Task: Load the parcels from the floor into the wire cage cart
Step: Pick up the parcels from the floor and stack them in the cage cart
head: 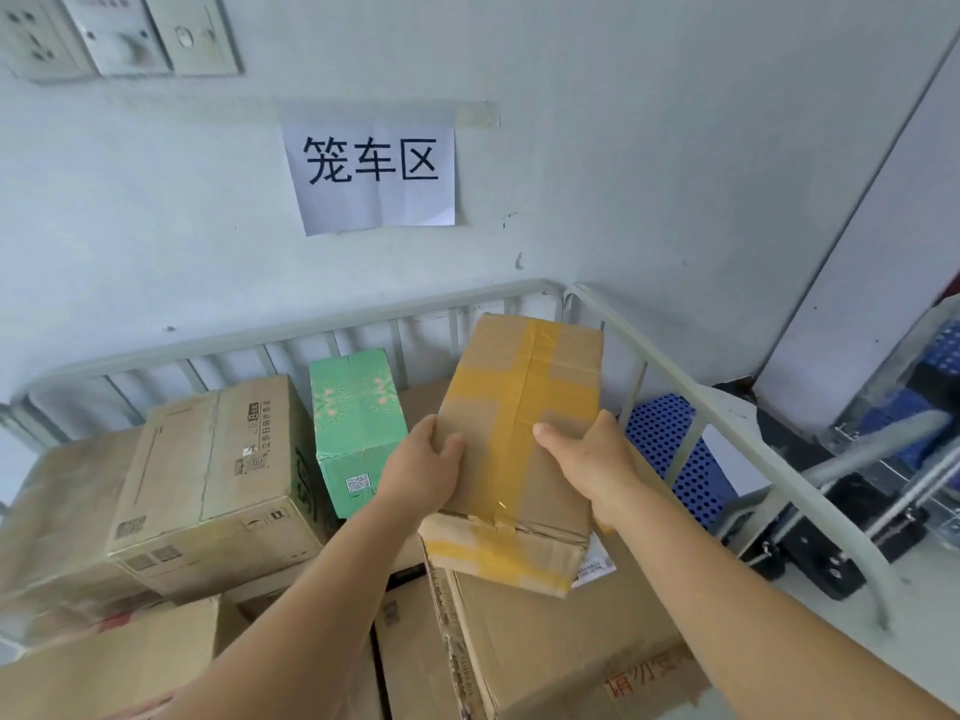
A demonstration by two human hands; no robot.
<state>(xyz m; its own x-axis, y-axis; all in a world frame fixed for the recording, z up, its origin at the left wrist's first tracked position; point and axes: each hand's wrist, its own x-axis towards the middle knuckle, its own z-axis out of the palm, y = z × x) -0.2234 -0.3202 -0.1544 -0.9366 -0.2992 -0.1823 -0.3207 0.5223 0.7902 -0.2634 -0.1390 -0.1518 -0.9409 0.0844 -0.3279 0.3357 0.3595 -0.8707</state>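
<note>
Currently: placing one parcel into the cage. The taped box [519, 439], brown card with yellow tape across top and near end, is held over the load inside the wire cage cart [675, 376], toward the cart's right rear corner. Left hand [423, 472] grips the box's left edge, thumb on top, fingers under and hidden. Right hand [592, 462] grips the right edge the same way, thumb lying on the top face. The box's near end appears to sit on or just above the big carton [561, 662] beneath; contact cannot be confirmed.

Neighbours: green box [358, 428] upright just beside it on the left; printed carton [218, 475] further left. The cart's right rail runs just beside the box's right side.

Judgement on doing this well:
- Lower flat, far end first, onto the cartons beneath, so the box does not tip toward the rail.
- Keep it clear of the green box; a nudge could topple that tall, narrow one.
- Slide fingers out sideways only once the weight rests fully.
- Seat it square, leaving a level top for further stacking.
</note>
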